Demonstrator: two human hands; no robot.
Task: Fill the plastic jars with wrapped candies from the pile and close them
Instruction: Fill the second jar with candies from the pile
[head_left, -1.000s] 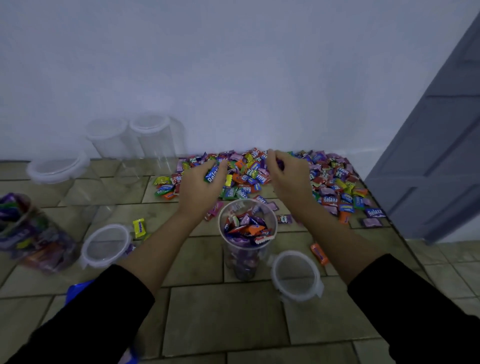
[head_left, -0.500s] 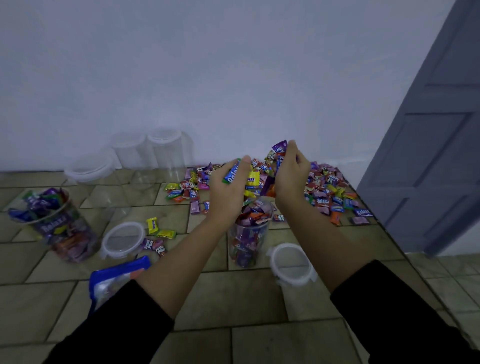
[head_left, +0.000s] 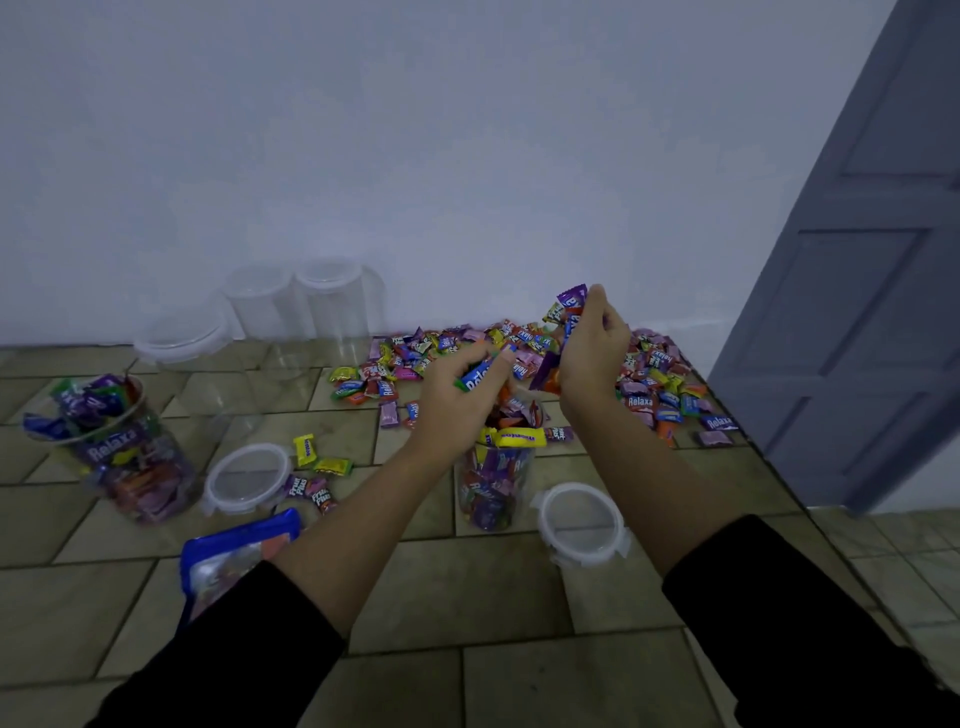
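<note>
A clear plastic jar (head_left: 493, 488) stands on the tiled floor in the middle, heaped with wrapped candies, a yellow one lying across its mouth. My left hand (head_left: 457, 395) hovers just over the jar's left rim and holds a handful of candies, a blue wrapper showing between the fingers. My right hand (head_left: 592, 353) is raised above the jar's right side and grips more candies, a purple one sticking up. The candy pile (head_left: 649, 384) spreads behind the hands along the wall. The jar's lid (head_left: 582, 519) lies to its right.
A second jar full of candies (head_left: 130, 457) stands at the left with a lid (head_left: 247, 480) beside it. Empty jars (head_left: 332, 306) stand against the wall. A blue candy bag (head_left: 234, 551) lies near my left arm. Loose candies (head_left: 311, 467) dot the floor. A grey door (head_left: 857, 312) is at the right.
Both hands rose from the pile with candies and came over the middle jar. The jar's heap has grown, and a yellow candy now lies on top.
</note>
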